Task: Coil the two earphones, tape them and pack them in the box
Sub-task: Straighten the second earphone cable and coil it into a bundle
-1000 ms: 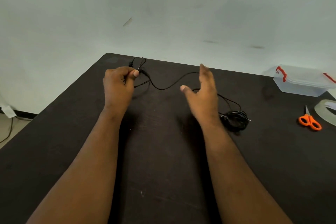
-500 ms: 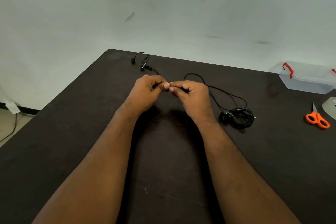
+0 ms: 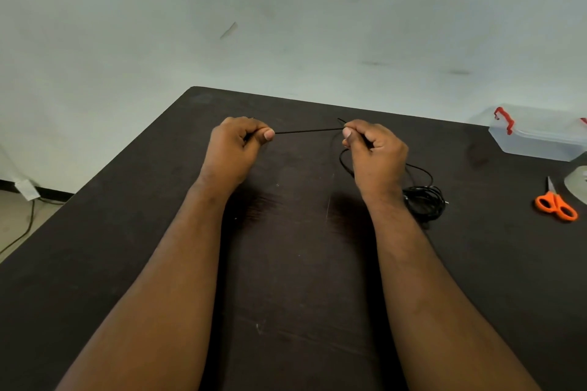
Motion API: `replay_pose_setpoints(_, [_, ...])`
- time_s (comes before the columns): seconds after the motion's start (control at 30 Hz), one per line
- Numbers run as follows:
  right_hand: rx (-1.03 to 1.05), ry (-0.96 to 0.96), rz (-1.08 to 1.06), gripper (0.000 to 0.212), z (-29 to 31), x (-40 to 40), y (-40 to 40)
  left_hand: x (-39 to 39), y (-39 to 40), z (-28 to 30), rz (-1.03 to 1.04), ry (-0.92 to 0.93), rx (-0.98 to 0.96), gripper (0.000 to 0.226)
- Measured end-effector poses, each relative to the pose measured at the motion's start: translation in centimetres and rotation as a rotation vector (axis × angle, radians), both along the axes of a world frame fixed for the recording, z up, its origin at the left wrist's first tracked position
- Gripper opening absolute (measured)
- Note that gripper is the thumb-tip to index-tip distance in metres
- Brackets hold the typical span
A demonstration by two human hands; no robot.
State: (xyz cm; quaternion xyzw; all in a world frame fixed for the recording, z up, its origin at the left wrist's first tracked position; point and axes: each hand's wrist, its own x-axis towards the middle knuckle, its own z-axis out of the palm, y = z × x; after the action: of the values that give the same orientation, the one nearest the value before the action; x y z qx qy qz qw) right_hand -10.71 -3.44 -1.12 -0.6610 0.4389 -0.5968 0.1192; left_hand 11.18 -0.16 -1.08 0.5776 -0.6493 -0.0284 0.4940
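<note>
A black earphone cable (image 3: 306,130) runs taut between my two hands above the dark table (image 3: 286,263). My left hand (image 3: 233,149) pinches one end of that stretch between thumb and curled fingers. My right hand (image 3: 373,152) pinches the other end, and slack cable loops down behind it. A black bundle of cable (image 3: 424,201) lies on the table just right of my right wrist. The clear plastic box (image 3: 536,136) with red latches stands closed at the far right.
Orange-handled scissors (image 3: 556,205) lie at the right, in front of the box. A roll of clear tape (image 3: 576,181) is cut off by the right frame edge. The table's left edge drops to a floor with a cord.
My hands met at the table's middle, pinching the cable, then drew apart, pulling a stretch taut. The earbud end that lay at the far edge is gone from there.
</note>
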Motion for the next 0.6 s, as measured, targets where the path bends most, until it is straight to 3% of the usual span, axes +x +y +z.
replay_pose_setpoints(0.13, [-0.009,0.01,-0.006,0.011,-0.1,0.1,0.1,0.0,0.2,0.3,0.023,-0.008,-0.045,0.017])
replay_pose_setpoints(0.27, [0.209,-0.17,0.031,0.019,-0.5,0.2,-0.3,-1.1,0.1,0.2,-0.031,0.092,0.009,0.009])
replay_pose_setpoints(0.3, [0.251,-0.124,0.028,0.029,-0.7,0.5,-0.2,-1.3,0.1,0.2,-0.058,0.174,0.042,0.009])
replay_pose_setpoints(0.37, [0.261,0.098,0.055,0.063,-0.6,1.4,0.7,-1.4,0.1,0.2,-0.118,0.348,0.093,0.034])
replay_pose_setpoints(0.43, [0.276,0.147,0.21,0.083,-0.3,2.9,2.0,-1.6,0.2,0.3,-0.182,0.391,0.145,0.055])
replay_pose_setpoints(0.53, [0.36,-0.023,0.487,0.066,-0.4,4.7,3.0,-2.5,0.8,0.7,-0.333,0.431,0.229,0.071])
replay_pose_setpoints(0.6, [0.415,-0.107,0.542,0.047,-0.6,4.9,2.8,-2.8,0.9,0.8,-0.385,0.47,0.251,0.072])
